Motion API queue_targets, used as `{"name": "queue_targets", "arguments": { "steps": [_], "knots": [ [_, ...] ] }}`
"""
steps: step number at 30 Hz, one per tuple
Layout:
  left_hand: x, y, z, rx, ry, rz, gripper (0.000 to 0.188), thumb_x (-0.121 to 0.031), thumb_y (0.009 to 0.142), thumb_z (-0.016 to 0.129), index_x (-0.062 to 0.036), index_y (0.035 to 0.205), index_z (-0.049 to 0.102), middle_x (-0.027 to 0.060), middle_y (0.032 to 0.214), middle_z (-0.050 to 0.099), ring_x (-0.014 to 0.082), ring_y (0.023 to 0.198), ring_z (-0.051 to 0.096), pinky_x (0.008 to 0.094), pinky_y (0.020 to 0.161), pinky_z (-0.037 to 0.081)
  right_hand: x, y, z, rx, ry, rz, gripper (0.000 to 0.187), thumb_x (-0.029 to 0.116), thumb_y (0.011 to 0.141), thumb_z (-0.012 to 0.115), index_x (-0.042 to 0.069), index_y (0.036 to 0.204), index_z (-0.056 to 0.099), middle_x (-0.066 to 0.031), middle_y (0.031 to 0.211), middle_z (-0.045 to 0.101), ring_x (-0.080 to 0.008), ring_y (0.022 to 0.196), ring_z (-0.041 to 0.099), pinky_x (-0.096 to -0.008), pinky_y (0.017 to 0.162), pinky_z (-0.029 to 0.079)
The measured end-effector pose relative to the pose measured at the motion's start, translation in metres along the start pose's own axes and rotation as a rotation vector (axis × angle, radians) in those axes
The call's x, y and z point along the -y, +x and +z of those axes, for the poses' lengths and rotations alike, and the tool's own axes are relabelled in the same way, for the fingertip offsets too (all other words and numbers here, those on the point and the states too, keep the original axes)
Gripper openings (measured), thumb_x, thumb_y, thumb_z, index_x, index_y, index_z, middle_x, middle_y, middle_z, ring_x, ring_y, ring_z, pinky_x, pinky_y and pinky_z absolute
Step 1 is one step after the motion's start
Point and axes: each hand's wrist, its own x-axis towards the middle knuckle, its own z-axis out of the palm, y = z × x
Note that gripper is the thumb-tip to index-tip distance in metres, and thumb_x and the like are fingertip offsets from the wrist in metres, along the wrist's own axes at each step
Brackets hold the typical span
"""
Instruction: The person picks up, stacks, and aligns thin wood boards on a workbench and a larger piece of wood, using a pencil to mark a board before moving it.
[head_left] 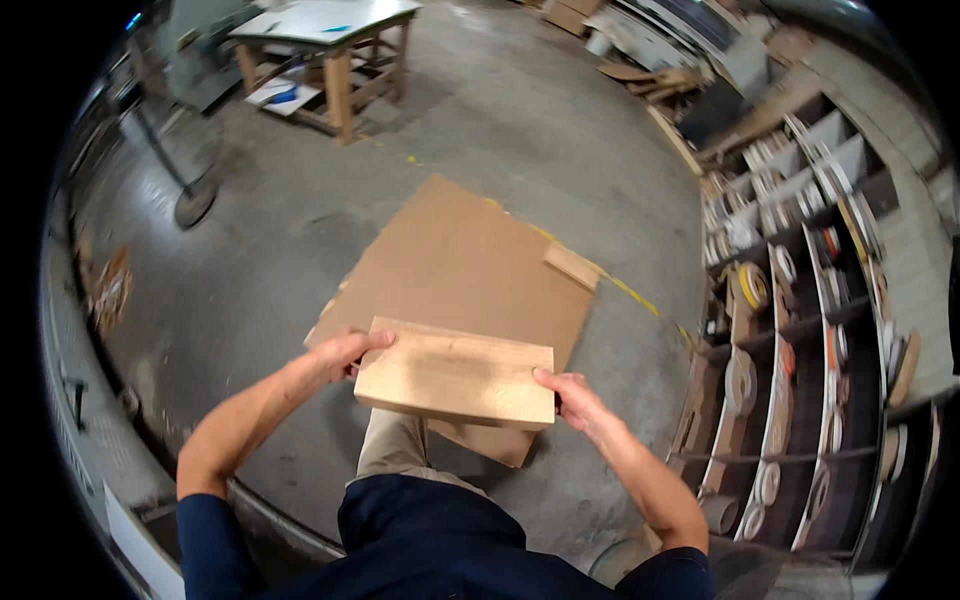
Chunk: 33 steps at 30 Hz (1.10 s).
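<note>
A thick, pale rectangular wooden board [458, 372] is held up in front of my body, its broad face turned up. My left hand [350, 352] grips its left end with the thumb lying over the top. At the right end, my right hand [577, 398] has its thumb on the upper face, and the fingers go out of sight beneath. Below the board, a large brown sheet of cardboard [440, 260] lies on the floor. Another, smaller wood piece [571, 267] rests on the sheet's far right edge.
Shelving [790, 340] with rolls of edging tape stands along my right. A white-topped wooden table [325, 25] is at the far left, and nearer left a stand with a round base [195, 203]. A yellow line [630, 290] marks the concrete floor [520, 120]. A machine [110, 440] edges the left.
</note>
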Motion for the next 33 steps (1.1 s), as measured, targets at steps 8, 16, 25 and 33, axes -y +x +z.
{"name": "queue_targets", "arguments": {
  "steps": [8,16,25,33],
  "knots": [
    [-0.041,0.127,0.079,0.165,-0.001,-0.139,0.056,-0.032,0.080,0.076,0.0073,0.116,0.060,0.0131,0.103,0.066,0.0213,0.091,0.062,0.0337,0.082,0.049,-0.026,0.056,-0.067,-0.287,0.178,0.094,0.045,0.022,0.083,0.073,-0.010,0.111,0.060,-0.0129,0.100,0.067,-0.0186,0.091,0.061,-0.0323,0.079,0.047],
    [-0.097,0.282,0.125,0.261,0.209,-0.200,0.039,-0.029,0.082,0.070,0.0025,0.104,0.061,0.0155,0.099,0.066,0.0200,0.091,0.061,0.0318,0.083,0.048,-0.001,0.151,-0.142,-0.399,0.331,0.067,0.038,0.018,0.082,0.075,-0.001,0.113,0.063,-0.0035,0.103,0.066,-0.0125,0.094,0.058,-0.0282,0.084,0.044],
    [-0.206,0.423,0.223,0.251,0.103,-0.122,0.039,-0.019,0.083,0.068,0.0003,0.115,0.059,0.0094,0.093,0.064,0.0174,0.081,0.057,0.0310,0.074,0.048,0.090,0.270,-0.263,-0.469,0.262,-0.036,0.033,0.014,0.084,0.069,-0.001,0.113,0.063,-0.0031,0.107,0.065,-0.0118,0.098,0.056,-0.0289,0.090,0.042],
    [-0.197,0.580,0.313,0.276,-0.010,-0.041,0.041,-0.011,0.081,0.071,0.0003,0.118,0.057,0.0084,0.100,0.063,0.0150,0.091,0.057,0.0289,0.081,0.048,0.095,0.395,-0.389,-0.446,0.333,-0.073,0.029,0.010,0.089,0.062,-0.003,0.115,0.060,-0.0038,0.107,0.064,-0.0114,0.094,0.057,-0.0268,0.085,0.045]
  ]
}}
